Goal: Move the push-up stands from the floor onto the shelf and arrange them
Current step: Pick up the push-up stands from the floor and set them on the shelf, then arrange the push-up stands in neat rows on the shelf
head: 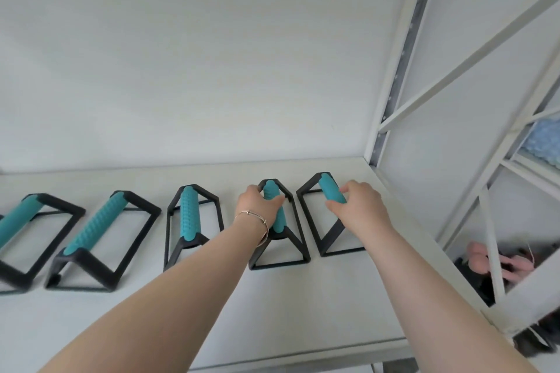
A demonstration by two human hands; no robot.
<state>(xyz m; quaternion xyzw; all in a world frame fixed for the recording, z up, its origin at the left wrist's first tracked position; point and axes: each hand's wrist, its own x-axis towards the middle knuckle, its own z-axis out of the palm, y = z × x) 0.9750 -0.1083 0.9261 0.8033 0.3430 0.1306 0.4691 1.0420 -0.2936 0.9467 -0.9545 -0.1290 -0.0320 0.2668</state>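
Five push-up stands sit in a row on the white shelf (318,312), toward its back edge. The left hand (257,203) has its fingers wrapped around the teal grip of the fourth stand (277,224); the right hand (360,206) grips the fifth stand (327,212), nearest the shelf's right edge. Bare shelf lies open along the front edge. The leftmost stand (21,239) is cut off by the frame.

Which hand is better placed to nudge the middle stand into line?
Left. The left hand grips the stand right beside the middle stand. The right hand holds the end stand, farther away.
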